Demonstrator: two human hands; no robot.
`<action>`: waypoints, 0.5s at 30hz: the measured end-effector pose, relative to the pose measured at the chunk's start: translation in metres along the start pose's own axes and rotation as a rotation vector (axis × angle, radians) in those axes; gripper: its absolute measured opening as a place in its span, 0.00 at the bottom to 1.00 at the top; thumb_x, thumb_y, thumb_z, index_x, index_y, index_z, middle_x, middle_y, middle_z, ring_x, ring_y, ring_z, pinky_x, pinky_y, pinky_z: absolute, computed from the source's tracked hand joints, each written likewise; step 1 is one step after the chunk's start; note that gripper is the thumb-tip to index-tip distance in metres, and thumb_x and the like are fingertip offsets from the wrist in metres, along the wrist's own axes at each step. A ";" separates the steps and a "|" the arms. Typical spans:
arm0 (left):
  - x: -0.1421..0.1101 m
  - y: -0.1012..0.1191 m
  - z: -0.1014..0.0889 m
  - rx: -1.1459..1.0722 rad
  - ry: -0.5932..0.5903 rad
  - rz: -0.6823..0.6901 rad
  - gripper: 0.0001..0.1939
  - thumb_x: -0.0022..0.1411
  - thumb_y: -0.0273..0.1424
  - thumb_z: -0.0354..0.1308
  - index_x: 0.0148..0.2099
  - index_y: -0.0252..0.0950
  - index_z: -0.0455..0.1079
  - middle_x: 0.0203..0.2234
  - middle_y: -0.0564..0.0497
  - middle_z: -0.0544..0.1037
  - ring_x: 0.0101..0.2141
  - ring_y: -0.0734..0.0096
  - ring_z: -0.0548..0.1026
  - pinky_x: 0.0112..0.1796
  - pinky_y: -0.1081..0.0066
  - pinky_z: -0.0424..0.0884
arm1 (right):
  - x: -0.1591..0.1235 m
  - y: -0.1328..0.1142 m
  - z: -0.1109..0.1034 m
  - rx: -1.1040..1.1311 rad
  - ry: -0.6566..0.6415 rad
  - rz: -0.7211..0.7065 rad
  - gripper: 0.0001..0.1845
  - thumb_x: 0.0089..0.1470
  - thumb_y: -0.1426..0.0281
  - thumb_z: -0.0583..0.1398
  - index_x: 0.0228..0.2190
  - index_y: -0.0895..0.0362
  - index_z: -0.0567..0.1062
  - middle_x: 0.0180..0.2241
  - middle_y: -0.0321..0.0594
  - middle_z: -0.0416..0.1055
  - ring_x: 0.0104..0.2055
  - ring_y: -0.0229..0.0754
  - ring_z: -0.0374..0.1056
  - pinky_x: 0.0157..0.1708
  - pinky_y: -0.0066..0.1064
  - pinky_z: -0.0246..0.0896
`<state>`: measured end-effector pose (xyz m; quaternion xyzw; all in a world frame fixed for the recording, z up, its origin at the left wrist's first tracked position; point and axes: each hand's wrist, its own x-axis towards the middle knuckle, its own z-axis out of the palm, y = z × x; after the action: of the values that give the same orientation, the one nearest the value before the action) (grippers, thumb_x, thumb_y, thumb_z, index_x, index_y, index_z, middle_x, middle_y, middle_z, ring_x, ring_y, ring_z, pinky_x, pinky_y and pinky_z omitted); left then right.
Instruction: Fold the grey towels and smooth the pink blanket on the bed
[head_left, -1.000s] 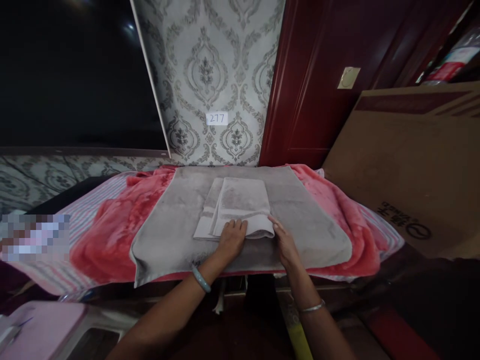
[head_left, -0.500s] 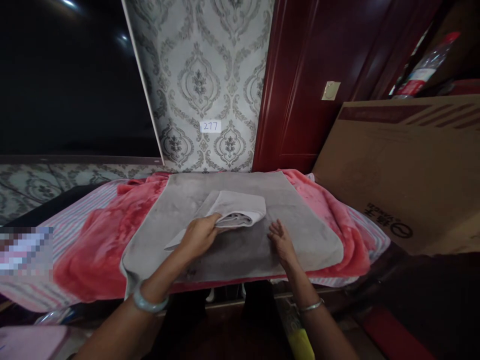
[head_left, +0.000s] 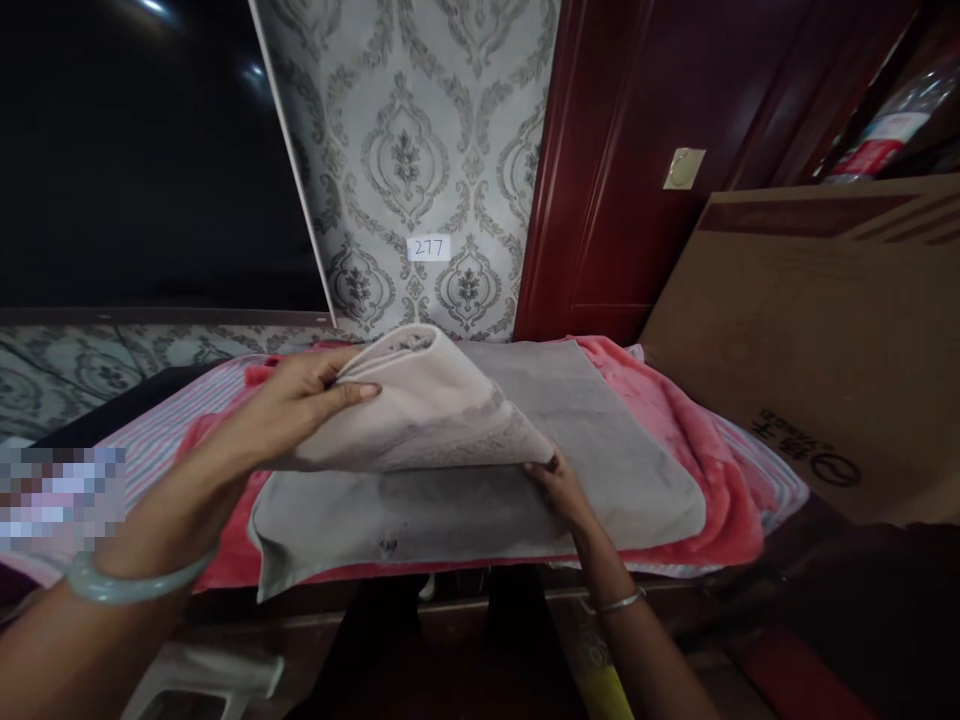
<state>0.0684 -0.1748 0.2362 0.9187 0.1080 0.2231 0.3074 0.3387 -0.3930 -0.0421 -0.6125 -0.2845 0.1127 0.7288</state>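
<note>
A folded pale grey-beige cloth (head_left: 427,405) is lifted and tilted above a grey cloth (head_left: 480,510) that lies spread out. Its rolled end, showing a dark pattern inside, points up toward the wall. My left hand (head_left: 315,395) grips the cloth's left side, thumb on top and fingers behind it. At the lower right corner, my right hand (head_left: 559,485) is closed on the edge, its fingertips partly hidden beneath. Under the grey cloth lies a red-pink plush blanket (head_left: 720,490).
A striped sheet (head_left: 161,420) shows at the left. At the right stands a large cardboard box (head_left: 817,330), with a plastic bottle (head_left: 885,135) above it. A dark television (head_left: 150,170) hangs at the left, and a white stool (head_left: 206,670) stands below.
My left hand has raised the folded cloth and turned it, so its rolled end now points up. My right hand, apart from it before, has closed on its right corner.
</note>
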 end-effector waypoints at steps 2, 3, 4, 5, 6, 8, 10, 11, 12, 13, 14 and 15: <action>0.002 0.007 -0.012 -0.016 0.017 -0.043 0.28 0.59 0.51 0.55 0.49 0.31 0.73 0.32 0.54 0.76 0.33 0.75 0.71 0.33 0.75 0.67 | -0.005 -0.009 0.004 0.133 -0.014 0.059 0.37 0.41 0.57 0.71 0.53 0.53 0.73 0.54 0.47 0.74 0.57 0.53 0.69 0.61 0.49 0.58; 0.003 0.009 -0.017 -0.017 0.029 -0.056 0.29 0.61 0.50 0.54 0.52 0.30 0.72 0.32 0.54 0.76 0.32 0.76 0.71 0.33 0.75 0.67 | -0.007 -0.013 0.008 0.195 -0.020 0.079 0.37 0.40 0.56 0.71 0.52 0.53 0.74 0.53 0.47 0.75 0.56 0.53 0.69 0.62 0.49 0.58; 0.005 0.011 -0.021 -0.020 0.048 -0.066 0.29 0.62 0.49 0.53 0.54 0.30 0.71 0.32 0.55 0.76 0.32 0.77 0.72 0.33 0.74 0.68 | -0.009 -0.015 0.013 0.251 -0.028 0.095 0.37 0.39 0.55 0.71 0.51 0.53 0.75 0.52 0.47 0.76 0.56 0.54 0.69 0.62 0.49 0.57; 0.006 0.013 -0.025 -0.032 0.063 -0.079 0.29 0.63 0.48 0.53 0.56 0.30 0.70 0.33 0.55 0.76 0.32 0.78 0.73 0.34 0.73 0.68 | -0.011 -0.017 0.020 0.301 -0.045 0.109 0.37 0.37 0.54 0.72 0.50 0.54 0.76 0.51 0.47 0.77 0.56 0.54 0.69 0.63 0.50 0.56; 0.008 0.013 -0.029 -0.059 0.086 -0.094 0.29 0.63 0.47 0.55 0.57 0.30 0.69 0.33 0.56 0.76 0.32 0.78 0.74 0.33 0.73 0.69 | -0.013 -0.017 0.027 0.350 -0.070 0.122 0.37 0.36 0.54 0.72 0.49 0.54 0.77 0.49 0.47 0.77 0.55 0.54 0.70 0.63 0.50 0.55; 0.011 0.011 -0.035 -0.160 0.151 -0.132 0.30 0.59 0.46 0.61 0.58 0.33 0.69 0.34 0.54 0.78 0.32 0.74 0.77 0.32 0.73 0.71 | -0.016 -0.018 0.043 0.444 -0.116 0.143 0.38 0.34 0.54 0.74 0.48 0.53 0.77 0.46 0.46 0.79 0.54 0.54 0.71 0.63 0.51 0.55; 0.014 0.006 -0.041 -0.280 0.225 -0.176 0.36 0.52 0.43 0.69 0.61 0.35 0.69 0.35 0.51 0.80 0.34 0.64 0.80 0.32 0.69 0.75 | -0.019 -0.022 0.055 0.511 -0.101 0.136 0.37 0.33 0.57 0.75 0.47 0.52 0.77 0.43 0.43 0.80 0.52 0.52 0.72 0.63 0.51 0.56; 0.016 0.002 -0.045 -0.331 0.261 -0.193 0.38 0.50 0.41 0.71 0.62 0.34 0.68 0.36 0.49 0.81 0.37 0.59 0.81 0.34 0.66 0.77 | -0.020 -0.026 0.058 0.527 -0.071 0.119 0.36 0.34 0.58 0.75 0.47 0.52 0.77 0.42 0.42 0.80 0.52 0.52 0.72 0.62 0.50 0.57; 0.018 -0.003 -0.049 -0.376 0.291 -0.206 0.40 0.50 0.40 0.72 0.63 0.33 0.67 0.37 0.47 0.81 0.40 0.54 0.81 0.37 0.61 0.78 | -0.019 -0.033 0.059 0.528 -0.034 0.094 0.34 0.35 0.59 0.74 0.47 0.52 0.78 0.42 0.41 0.80 0.51 0.51 0.72 0.62 0.49 0.58; 0.020 -0.009 -0.054 -0.415 0.307 -0.215 0.40 0.51 0.40 0.72 0.64 0.32 0.66 0.39 0.45 0.81 0.42 0.51 0.81 0.41 0.57 0.79 | -0.018 -0.041 0.057 0.515 0.002 0.065 0.32 0.36 0.59 0.74 0.46 0.52 0.78 0.41 0.41 0.81 0.51 0.51 0.73 0.61 0.48 0.59; 0.023 -0.016 -0.058 -0.453 0.316 -0.220 0.40 0.53 0.40 0.71 0.64 0.31 0.65 0.42 0.44 0.81 0.44 0.50 0.81 0.44 0.54 0.78 | -0.016 -0.052 0.054 0.495 0.038 0.032 0.30 0.38 0.58 0.73 0.44 0.53 0.78 0.40 0.41 0.81 0.50 0.51 0.73 0.60 0.47 0.60; 0.026 -0.024 -0.061 -0.490 0.316 -0.224 0.39 0.55 0.40 0.71 0.65 0.31 0.65 0.44 0.43 0.81 0.44 0.50 0.81 0.45 0.52 0.78 | -0.013 -0.063 0.048 0.468 0.073 0.000 0.27 0.39 0.58 0.73 0.43 0.54 0.79 0.39 0.42 0.81 0.49 0.51 0.73 0.58 0.47 0.62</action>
<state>0.0608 -0.1160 0.2736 0.7537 0.1982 0.3471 0.5217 0.2900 -0.3735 0.0191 -0.4303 -0.2240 0.1534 0.8609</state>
